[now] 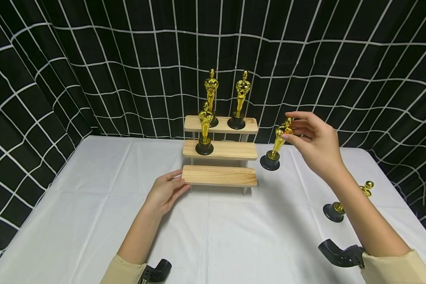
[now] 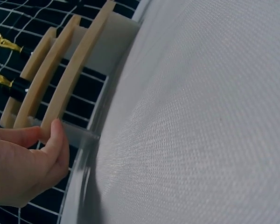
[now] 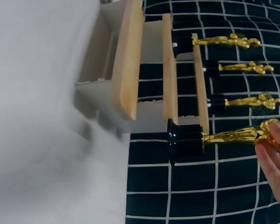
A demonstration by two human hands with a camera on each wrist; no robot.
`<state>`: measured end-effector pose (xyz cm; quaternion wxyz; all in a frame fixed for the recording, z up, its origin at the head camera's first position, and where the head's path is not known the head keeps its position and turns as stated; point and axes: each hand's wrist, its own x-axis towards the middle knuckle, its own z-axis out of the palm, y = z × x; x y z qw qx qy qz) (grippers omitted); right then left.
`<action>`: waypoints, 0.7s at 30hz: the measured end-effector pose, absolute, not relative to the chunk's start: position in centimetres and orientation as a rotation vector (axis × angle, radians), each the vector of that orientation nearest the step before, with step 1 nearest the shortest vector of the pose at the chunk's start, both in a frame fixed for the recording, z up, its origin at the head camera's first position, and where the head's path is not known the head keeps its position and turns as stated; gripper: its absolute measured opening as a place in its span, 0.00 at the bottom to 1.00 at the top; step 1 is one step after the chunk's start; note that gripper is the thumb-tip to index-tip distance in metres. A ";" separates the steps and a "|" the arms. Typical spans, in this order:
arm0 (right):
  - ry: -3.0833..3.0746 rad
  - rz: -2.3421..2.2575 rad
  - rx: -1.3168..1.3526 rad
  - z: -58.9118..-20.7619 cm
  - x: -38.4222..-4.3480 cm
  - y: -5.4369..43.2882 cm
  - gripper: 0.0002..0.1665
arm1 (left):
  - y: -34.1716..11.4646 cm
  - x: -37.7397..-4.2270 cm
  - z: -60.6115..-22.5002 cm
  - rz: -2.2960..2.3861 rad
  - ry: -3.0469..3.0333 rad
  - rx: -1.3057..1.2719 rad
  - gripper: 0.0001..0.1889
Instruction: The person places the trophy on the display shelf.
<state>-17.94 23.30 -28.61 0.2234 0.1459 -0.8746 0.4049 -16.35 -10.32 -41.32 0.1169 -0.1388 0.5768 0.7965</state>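
Note:
A gold trophy statuette (image 1: 277,142) with a black round base hangs tilted in the air, its upper part pinched by my right hand (image 1: 316,142). In the right wrist view that statuette (image 3: 233,136) is beside the stand's shelf ends, apart from them. My left hand (image 1: 165,191) grips the left end of the lowest wooden shelf (image 1: 220,175) of a three-step display stand; the left wrist view shows thumb and fingers of this hand (image 2: 30,161) at the shelf's end. Two statuettes (image 1: 241,94) stand on the top shelf (image 1: 221,125). Another statuette (image 1: 205,126) stands at the left of the middle shelf (image 1: 230,150).
Another statuette (image 1: 335,212) is on the white-covered table (image 1: 92,221) at the right, partly hidden behind my right forearm. A black curtain with a white grid (image 1: 145,71) hangs behind and at both sides. Black wrist mounts (image 1: 340,254) stick out from both sleeves.

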 end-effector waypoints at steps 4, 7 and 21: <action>-2.397 1.129 0.419 -28.2 -18.3 22.8 0.29 | -10.2 -16.3 -41.3 2.336 1.689 -0.420 0.27; -2.387 1.146 0.431 -27.8 -18.6 22.5 0.29 | -10.2 -16.4 -41.4 2.339 1.687 -0.438 0.27; -2.413 1.174 0.452 -26.6 -20.0 20.2 0.28 | -10.2 -16.4 -41.3 2.358 1.655 -0.463 0.28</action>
